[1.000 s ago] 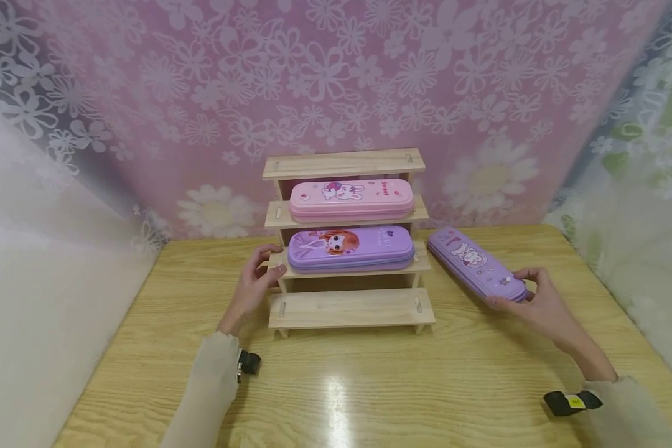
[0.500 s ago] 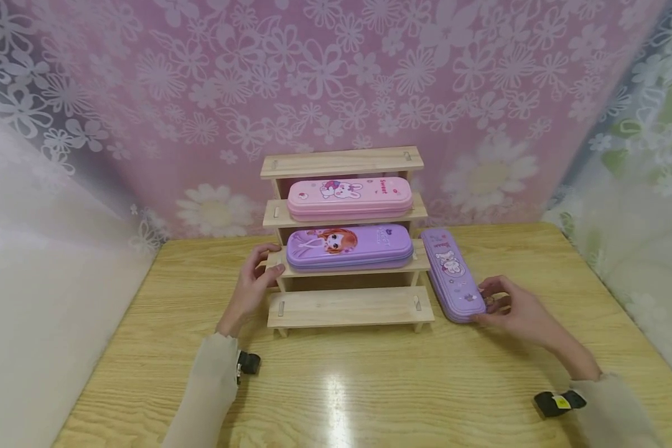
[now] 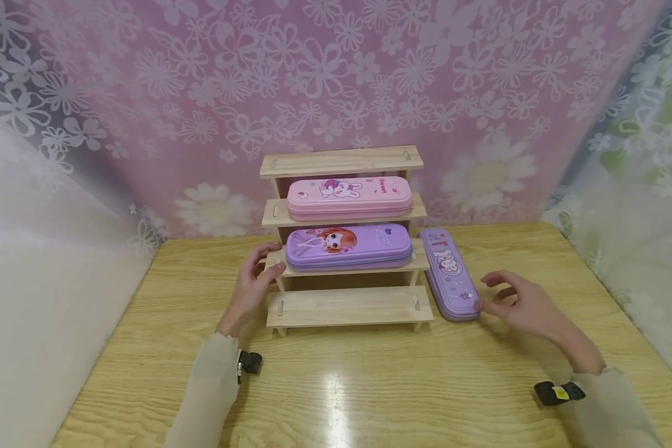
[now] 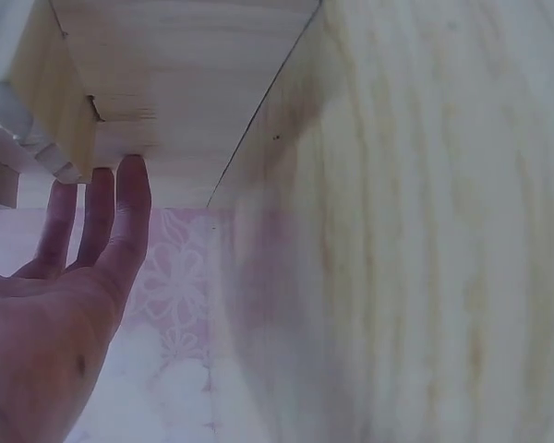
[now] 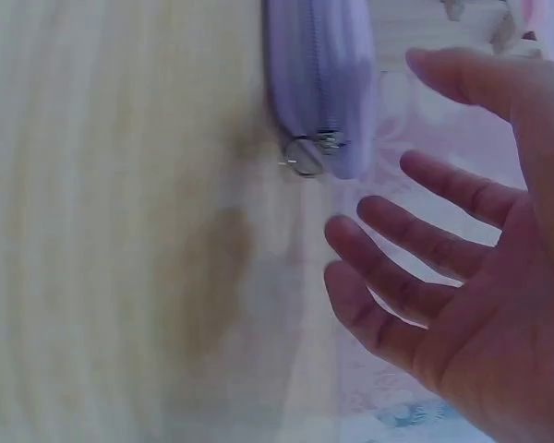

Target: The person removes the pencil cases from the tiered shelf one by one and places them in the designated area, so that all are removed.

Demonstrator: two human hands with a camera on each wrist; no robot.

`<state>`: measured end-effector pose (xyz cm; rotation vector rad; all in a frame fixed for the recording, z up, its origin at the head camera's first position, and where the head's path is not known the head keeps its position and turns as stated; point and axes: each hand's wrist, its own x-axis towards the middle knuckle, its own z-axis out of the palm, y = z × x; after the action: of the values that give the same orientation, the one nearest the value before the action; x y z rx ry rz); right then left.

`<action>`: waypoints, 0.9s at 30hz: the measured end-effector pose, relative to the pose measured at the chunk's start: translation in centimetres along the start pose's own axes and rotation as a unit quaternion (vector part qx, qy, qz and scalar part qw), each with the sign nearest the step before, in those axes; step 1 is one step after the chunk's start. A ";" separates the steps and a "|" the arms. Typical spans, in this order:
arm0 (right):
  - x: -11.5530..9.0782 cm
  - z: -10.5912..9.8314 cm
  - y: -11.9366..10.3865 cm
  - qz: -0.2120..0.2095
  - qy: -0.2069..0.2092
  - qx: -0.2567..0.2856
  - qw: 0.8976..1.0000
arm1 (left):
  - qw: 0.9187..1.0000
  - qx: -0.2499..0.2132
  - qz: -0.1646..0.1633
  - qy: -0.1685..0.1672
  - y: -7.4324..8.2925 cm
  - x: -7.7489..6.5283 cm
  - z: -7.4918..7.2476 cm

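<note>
A stepped wooden display rack (image 3: 347,309) stands on the table. My left hand (image 3: 253,281) grips the left end of its second step from the bottom, thumb at the front; in the left wrist view the fingers (image 4: 132,198) reach the wood. On that step lies a purple pencil case (image 3: 350,247) with a red-haired girl printed on it. One step higher rests a pink pencil case (image 3: 349,198) with a rabbit. A lilac pencil case (image 3: 452,274) lies on the table along the rack's right side. Beside its near end my right hand (image 3: 529,311) has its fingers spread, holding nothing; the zipper pull (image 5: 305,155) shows in the right wrist view.
The wood-grain table (image 3: 336,386) ends at a pink floral backdrop (image 3: 336,81). Pale curtains hang at both sides. The rack's top step (image 3: 341,162) and bottom step carry nothing visible.
The right hand has moved the lilac pencil case left and turned it alongside the rack, then let go of it. The left hand has stayed on the rack.
</note>
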<state>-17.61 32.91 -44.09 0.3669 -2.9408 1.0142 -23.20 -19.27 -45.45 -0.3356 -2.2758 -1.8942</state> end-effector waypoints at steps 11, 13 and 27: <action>1.5 0.5 -2.9 -0.072 0.106 0.027 0.991 | 1.000 0.000 -0.017 -0.005 0.1 0.1 -0.1; 1.9 0.8 -3.6 -0.100 0.124 0.036 0.987 | 1.000 0.000 -0.017 -0.005 0.1 0.2 -0.1; 4.7 2.4 -7.1 -0.246 0.183 0.090 0.947 | 1.000 0.007 -0.015 -0.007 -0.2 0.2 -0.2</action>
<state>-20.42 25.01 -41.27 0.7728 -2.2661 1.1238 -23.48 -19.47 -45.50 -0.3147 -2.3142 -1.8951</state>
